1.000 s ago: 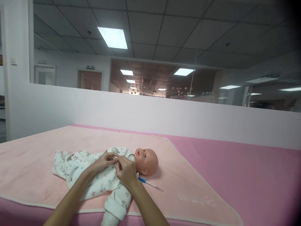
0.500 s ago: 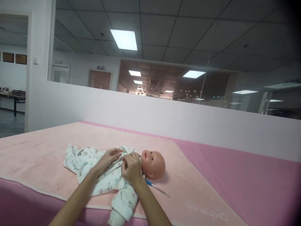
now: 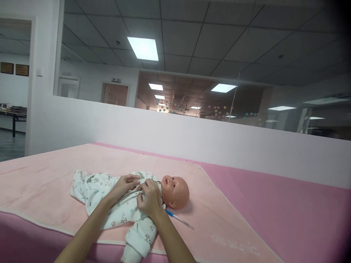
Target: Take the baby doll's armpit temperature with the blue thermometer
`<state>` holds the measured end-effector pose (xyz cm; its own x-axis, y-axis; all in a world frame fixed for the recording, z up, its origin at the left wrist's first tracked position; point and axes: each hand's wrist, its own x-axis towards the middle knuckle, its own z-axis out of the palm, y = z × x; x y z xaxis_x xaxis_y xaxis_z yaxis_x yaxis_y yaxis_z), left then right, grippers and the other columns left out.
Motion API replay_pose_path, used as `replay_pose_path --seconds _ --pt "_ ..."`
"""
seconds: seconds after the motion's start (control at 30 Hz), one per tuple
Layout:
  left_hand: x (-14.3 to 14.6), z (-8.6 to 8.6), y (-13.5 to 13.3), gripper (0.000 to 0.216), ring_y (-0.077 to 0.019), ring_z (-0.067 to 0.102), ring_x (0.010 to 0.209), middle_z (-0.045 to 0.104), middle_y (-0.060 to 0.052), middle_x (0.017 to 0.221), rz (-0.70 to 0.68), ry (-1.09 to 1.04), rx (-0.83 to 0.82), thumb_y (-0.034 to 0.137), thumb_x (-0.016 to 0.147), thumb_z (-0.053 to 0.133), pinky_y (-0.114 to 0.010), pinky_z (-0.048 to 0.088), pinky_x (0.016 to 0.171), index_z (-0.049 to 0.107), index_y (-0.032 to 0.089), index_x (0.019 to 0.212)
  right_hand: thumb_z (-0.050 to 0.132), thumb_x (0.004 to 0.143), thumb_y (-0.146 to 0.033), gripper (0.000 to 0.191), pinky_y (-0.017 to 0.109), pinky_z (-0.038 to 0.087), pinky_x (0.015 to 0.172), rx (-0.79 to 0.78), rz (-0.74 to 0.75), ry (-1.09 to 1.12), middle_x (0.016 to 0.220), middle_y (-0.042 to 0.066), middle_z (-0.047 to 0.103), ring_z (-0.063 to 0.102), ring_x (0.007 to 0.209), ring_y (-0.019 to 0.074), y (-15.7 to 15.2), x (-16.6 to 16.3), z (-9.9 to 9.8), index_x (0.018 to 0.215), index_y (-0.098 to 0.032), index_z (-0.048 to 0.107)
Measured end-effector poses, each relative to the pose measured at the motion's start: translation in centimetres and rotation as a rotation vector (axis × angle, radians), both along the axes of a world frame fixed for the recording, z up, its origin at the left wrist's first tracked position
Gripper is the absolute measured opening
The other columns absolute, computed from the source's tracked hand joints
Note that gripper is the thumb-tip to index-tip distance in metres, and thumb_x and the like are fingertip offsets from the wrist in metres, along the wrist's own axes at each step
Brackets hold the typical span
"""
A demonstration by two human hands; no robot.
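Note:
A baby doll (image 3: 178, 191) lies on its back with its bare head to the right. It wears white baby clothes (image 3: 120, 215) with small animal prints. My left hand (image 3: 124, 187) rests over the chest, its fingers curled in at the front opening of the clothes. Close beside it, nearer the doll's neck, is my right hand (image 3: 149, 197), with bent fingers gripping the fabric at the chest. The fingertips of both hands are partly hidden, so the exact bit of cloth between them is unclear.
By the doll's neck lies a thin clear stick with a blue end (image 3: 179, 219). A peach mat (image 3: 55, 164) covers part of the pink surface (image 3: 260, 197). Behind rises a low white wall (image 3: 164, 128) with glass above it.
Both hands stay at the chest of the clothes; the right hand's fingers have shifted slightly and spread a little. The view has moved slightly, so everything sits a bit further left.

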<state>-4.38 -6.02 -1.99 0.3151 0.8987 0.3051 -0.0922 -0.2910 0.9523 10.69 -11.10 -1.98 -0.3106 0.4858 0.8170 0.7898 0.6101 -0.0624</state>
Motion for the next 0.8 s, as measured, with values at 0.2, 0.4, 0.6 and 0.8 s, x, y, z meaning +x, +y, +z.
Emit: replay_pose_path --seconds 0.2,0.4,0.6,0.8 --pt "0.2 0.0 0.0 0.037 -0.0201 0.062 0.077 0.07 -0.008 0.081 0.035 0.048 -0.013 0.038 0.06 0.072 -0.028 0.047 0.069 0.068 0.014 0.088 0.041 0.077 -0.016 0.007 0.028 0.038 0.065 -0.012 0.0 0.045 0.078 0.003 0.051 0.047 0.074 0.0161 0.5 0.0 -0.5 0.078 -0.019 0.048" --pt "0.2 0.1 0.0 0.031 -0.0226 0.061 0.084 0.07 -0.008 0.084 0.029 0.128 0.052 0.036 0.063 0.069 -0.03 0.046 0.075 0.071 0.015 0.086 0.038 0.082 -0.017 0.009 0.028 0.037 0.064 -0.035 -0.03 0.048 0.074 0.003 0.055 0.048 0.069 0.0169 0.7 -0.1 -0.9 0.079 -0.02 0.046" --pt "0.1 0.8 -0.9 0.029 -0.0232 0.061 0.087 0.07 -0.009 0.089 0.026 0.164 0.141 0.035 0.069 0.064 -0.031 0.045 0.079 0.071 0.015 0.088 0.037 0.082 -0.015 0.011 0.027 0.035 0.062 -0.068 -0.035 0.073 0.072 0.003 0.054 0.048 0.068 0.0173 0.9 -0.1 -1.1 0.078 -0.019 0.046" --pt "-0.6 0.9 -1.7 0.038 -0.0238 0.057 0.098 0.065 -0.01 0.104 -0.188 0.178 0.124 0.021 0.063 0.068 -0.031 0.045 0.085 0.066 0.017 0.101 0.04 0.077 -0.011 0.011 0.025 0.032 0.06 -0.094 -0.032 0.138 0.068 0.001 0.051 0.047 0.068 0.016 1.1 0.0 -1.1 0.072 -0.02 0.044"
